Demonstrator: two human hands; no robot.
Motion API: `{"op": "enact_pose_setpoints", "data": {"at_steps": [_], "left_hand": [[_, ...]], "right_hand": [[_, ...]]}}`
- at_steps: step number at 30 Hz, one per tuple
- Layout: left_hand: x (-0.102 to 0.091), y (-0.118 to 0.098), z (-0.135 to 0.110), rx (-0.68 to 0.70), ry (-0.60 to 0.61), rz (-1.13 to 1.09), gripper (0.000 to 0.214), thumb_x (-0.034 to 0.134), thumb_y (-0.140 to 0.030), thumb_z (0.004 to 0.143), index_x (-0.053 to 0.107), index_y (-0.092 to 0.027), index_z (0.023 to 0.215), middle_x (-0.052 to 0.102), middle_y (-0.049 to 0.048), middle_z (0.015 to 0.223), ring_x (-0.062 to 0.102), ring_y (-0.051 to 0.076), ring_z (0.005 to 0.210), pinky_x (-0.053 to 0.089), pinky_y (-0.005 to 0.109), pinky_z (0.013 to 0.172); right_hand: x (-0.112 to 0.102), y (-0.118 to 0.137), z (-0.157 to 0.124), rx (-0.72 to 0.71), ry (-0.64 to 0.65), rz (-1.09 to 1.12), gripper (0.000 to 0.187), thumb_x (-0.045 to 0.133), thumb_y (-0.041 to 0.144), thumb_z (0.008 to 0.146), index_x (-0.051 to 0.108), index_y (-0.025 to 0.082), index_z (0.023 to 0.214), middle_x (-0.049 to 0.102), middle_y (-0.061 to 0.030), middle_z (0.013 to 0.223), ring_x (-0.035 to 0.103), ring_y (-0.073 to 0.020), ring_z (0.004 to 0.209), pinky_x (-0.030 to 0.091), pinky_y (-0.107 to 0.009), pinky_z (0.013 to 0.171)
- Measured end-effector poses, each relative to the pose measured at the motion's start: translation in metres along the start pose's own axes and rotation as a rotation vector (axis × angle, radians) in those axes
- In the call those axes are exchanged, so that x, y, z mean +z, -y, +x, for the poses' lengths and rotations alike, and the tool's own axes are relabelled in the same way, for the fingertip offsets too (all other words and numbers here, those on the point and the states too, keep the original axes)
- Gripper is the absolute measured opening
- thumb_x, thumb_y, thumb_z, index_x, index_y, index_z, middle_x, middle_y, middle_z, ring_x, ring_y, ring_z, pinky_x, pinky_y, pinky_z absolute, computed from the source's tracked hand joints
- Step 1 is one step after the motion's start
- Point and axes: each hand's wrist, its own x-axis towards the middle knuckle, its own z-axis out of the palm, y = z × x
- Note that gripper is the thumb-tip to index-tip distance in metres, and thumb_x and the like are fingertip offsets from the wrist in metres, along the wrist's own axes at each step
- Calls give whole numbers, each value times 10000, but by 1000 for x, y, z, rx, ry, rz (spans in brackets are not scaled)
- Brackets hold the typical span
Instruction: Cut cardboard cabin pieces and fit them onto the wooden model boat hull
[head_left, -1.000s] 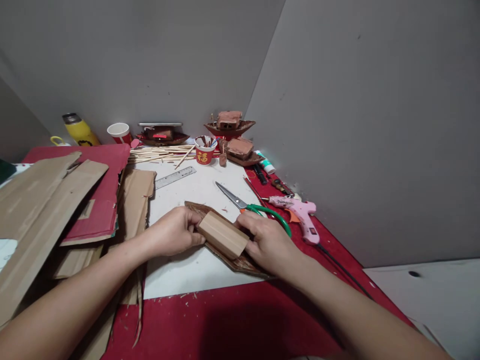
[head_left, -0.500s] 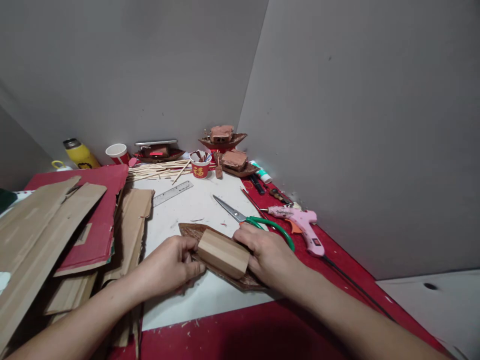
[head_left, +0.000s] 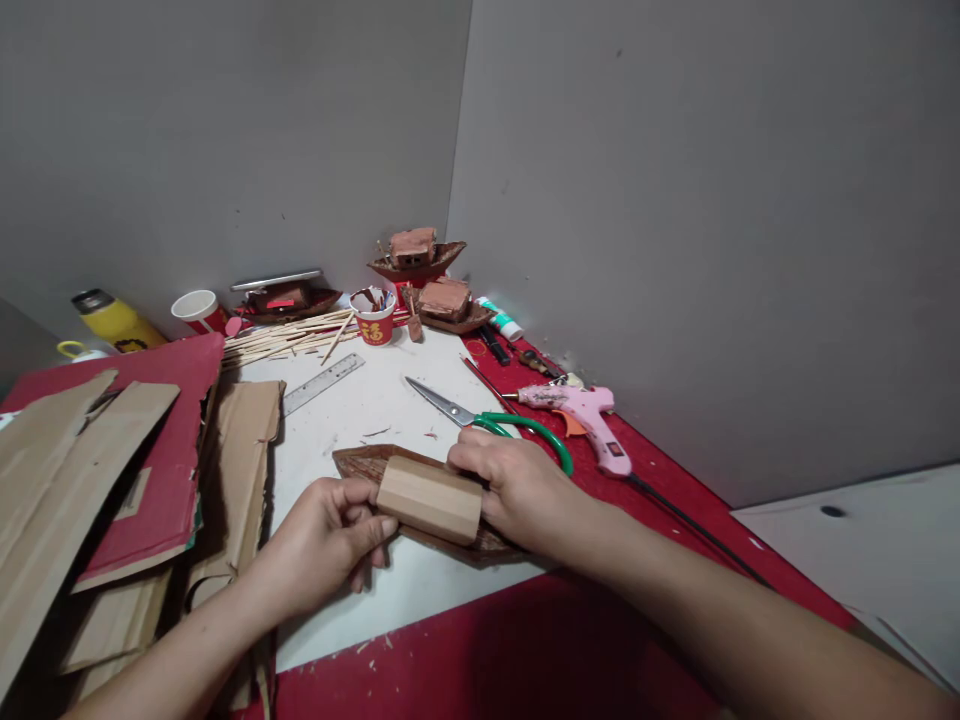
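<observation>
A brown model boat [head_left: 360, 462] lies on the white sheet in front of me. Over its middle sits a curved piece of tan cardboard [head_left: 430, 498], bent like a cabin roof. My left hand [head_left: 337, 535] pinches the near left corner of the cardboard between thumb and fingers. At the other end, my right hand [head_left: 517, 490] is closed round the cardboard's right edge, its fingertips partly hidden behind it. Just beyond the right hand are green-handled scissors [head_left: 487, 418], blades pointing away to the left.
Torn cardboard sheets [head_left: 232, 450] are stacked at left. A pink glue gun [head_left: 589, 410] lies at right with its cable. Behind are a ruler [head_left: 324, 384], wooden sticks [head_left: 285, 335], a red paper cup [head_left: 373, 325], finished model boats [head_left: 446, 300] and a yellow bottle [head_left: 116, 320].
The view has swung slightly to the right, so everything shifts left in the picture. My left thumb has moved up onto the cardboard's corner. Both hands stay at the boat.
</observation>
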Motion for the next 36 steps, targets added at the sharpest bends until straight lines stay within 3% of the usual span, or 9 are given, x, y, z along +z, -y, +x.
{"op": "enact_pose_setpoints", "data": {"at_steps": [3,7,12,18,25,32,36], "left_hand": [[3,2,-2,6,-42,39,297,659,-424,793,588,-148,711,553,-40,489,422,52,332,328,165,353],[6,5,-4,-4,-59,51,278,661,-408,792,586,-154,709,558,-35,486,430,60,329,331,167,348],[8,13,-4,-8,-38,17,272,612,-427,835,610,-155,829,569,-37,506,455,67,328,340,165,347],[9,18,-1,6,-23,69,252,621,-394,833,611,-143,850,593,-25,563,480,64,342,323,162,349],[6,13,-2,32,-13,94,254,625,-395,830,611,-141,835,567,-38,563,484,69,368,332,174,378],[1,10,0,51,-21,105,254,698,-349,765,636,-128,874,578,-37,580,487,64,386,368,175,395],[4,10,0,97,-49,43,266,692,-374,767,640,-115,785,589,-17,612,499,61,419,421,188,428]], "right_hand": [[-1,2,-1,-9,-12,2,214,560,-14,671,588,198,661,567,-30,718,543,-191,701,361,-279,601],[0,1,-1,-28,-27,34,220,549,-15,678,602,198,697,639,-66,896,571,-208,824,401,-283,671],[4,-1,0,-11,4,87,193,573,10,650,567,202,661,626,-8,687,566,-167,653,386,-241,573],[8,-5,0,16,12,97,192,568,15,625,524,201,653,616,-12,689,549,-168,644,363,-240,561],[7,-4,2,55,30,81,397,533,-26,659,582,174,998,674,-66,875,594,-204,783,387,-261,641],[1,1,5,50,54,111,154,572,27,704,600,174,741,655,-39,763,571,-172,692,354,-243,588],[-4,2,3,16,27,134,148,575,40,725,545,181,691,629,-14,736,562,-144,677,354,-221,582]]}}
